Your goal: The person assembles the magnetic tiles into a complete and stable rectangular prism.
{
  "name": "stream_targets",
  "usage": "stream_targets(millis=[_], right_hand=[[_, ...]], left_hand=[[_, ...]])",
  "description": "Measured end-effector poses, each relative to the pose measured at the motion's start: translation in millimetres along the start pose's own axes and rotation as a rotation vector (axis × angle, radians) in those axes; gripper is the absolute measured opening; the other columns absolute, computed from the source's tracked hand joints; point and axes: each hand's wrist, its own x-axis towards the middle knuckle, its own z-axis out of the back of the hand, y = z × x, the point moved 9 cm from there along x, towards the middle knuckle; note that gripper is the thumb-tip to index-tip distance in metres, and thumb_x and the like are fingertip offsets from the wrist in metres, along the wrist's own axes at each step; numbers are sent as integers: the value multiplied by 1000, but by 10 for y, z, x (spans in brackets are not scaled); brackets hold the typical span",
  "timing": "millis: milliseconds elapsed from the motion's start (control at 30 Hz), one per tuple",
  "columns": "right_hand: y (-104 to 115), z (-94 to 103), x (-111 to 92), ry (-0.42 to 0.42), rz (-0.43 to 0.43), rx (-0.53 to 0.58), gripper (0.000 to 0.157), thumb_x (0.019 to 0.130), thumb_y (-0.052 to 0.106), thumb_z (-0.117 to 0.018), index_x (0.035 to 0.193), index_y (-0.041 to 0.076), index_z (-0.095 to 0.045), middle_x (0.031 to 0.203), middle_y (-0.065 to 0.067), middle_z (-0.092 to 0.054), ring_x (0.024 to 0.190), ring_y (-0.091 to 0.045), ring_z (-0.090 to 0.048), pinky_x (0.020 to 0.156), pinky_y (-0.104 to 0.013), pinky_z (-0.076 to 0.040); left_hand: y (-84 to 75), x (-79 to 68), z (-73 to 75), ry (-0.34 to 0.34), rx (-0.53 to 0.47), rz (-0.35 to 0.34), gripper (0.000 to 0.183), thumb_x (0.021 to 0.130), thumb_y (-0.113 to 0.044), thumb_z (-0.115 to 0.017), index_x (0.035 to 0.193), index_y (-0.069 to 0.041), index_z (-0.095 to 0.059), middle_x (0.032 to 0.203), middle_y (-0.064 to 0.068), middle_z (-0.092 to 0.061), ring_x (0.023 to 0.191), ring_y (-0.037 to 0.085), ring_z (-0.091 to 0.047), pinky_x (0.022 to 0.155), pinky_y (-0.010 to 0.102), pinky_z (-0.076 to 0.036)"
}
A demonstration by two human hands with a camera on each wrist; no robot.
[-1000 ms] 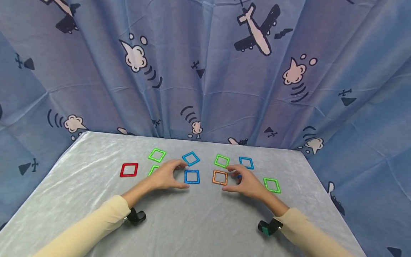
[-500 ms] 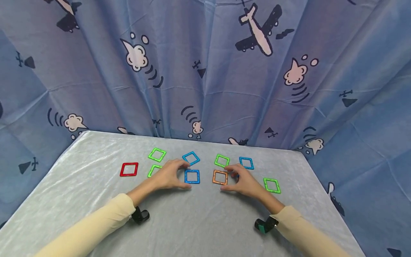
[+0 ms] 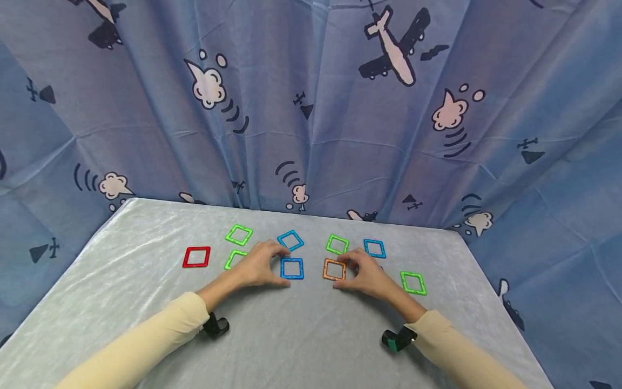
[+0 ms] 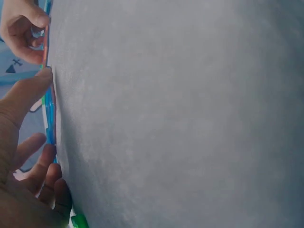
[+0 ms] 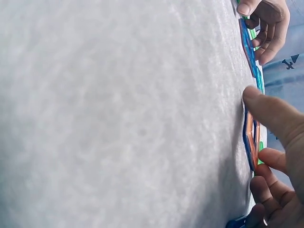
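In the head view, my left hand [image 3: 257, 268] spans the left side of a blue square magnetic tile [image 3: 302, 268], thumb at its near edge and fingers at its far edge. Just to the right, an orange square magnetic tile [image 3: 325, 269] lies between the thumb and fingers of my right hand [image 3: 370, 276]. Seen from the right wrist, the orange tile [image 5: 250, 133] has a blue edge along its underside. A reddish edge shows under the blue tile [image 4: 50, 114] in the left wrist view. Both hands pinch their tiles, which look flat on the cloth.
Behind lie green tiles [image 3: 239, 226] [image 3: 337, 236] and blue tiles [image 3: 290, 232] [image 3: 374, 240]. A red tile [image 3: 196, 265] and a partly covered green tile [image 3: 227, 262] are left; another green tile [image 3: 413, 292] is right. A patterned curtain [image 3: 311, 108] hangs behind the table.
My left hand has slid slightly right and my right hand slightly left, thumbs and fingers drawing in on their tiles. The tiles themselves show no clear movement.
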Motion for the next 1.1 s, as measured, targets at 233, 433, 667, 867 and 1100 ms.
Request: stream_targets(millis=[233, 433, 667, 867, 1100], right_hand=[[6, 1, 17, 0, -4, -3, 55, 75, 24, -94, 120, 2, -71, 106, -5, -60, 93, -23, -56, 79, -40, -48], [29, 0, 27, 0, 6, -14, 54, 75, 23, -94, 119, 2, -72, 104, -5, -62, 91, -22, -56, 79, -40, -48], [10, -6, 38, 11, -9, -12, 52, 74, 23, -94, 118, 3, -72, 104, -3, -62, 90, -21, -55, 78, -38, -48], [-5, -12, 44, 19, -18, 1, 52, 74, 24, -94, 117, 4, -73, 103, -1, -61, 90, -21, -55, 78, -38, -48], [31, -14, 46, 29, 0, 3, 50, 75, 23, -94, 116, 3, -72, 101, -2, -61, 88, -22, -55, 76, -37, -47]], left_hand=[[39, 13, -18, 9, 7, 37, 61, 74, -33, -93, 124, -6, -71, 117, 7, -62, 112, 28, -54, 98, 46, -41], [64, 22, -23, 12, 14, 66, 56, 75, -31, -93, 121, -8, -73, 119, 8, -61, 114, 30, -53, 98, 47, -42], [31, 27, -22, 5, 13, 38, 54, 75, -30, -92, 120, -7, -73, 116, 8, -63, 111, 29, -55, 95, 47, -43], [2, 22, -7, -2, 3, 4, 52, 77, -27, -91, 120, -5, -72, 113, 7, -64, 108, 27, -57, 94, 46, -42], [17, 24, -1, 10, -17, 12, 52, 78, -26, -90, 121, -4, -72, 112, 6, -64, 105, 25, -58, 91, 44, -43]])
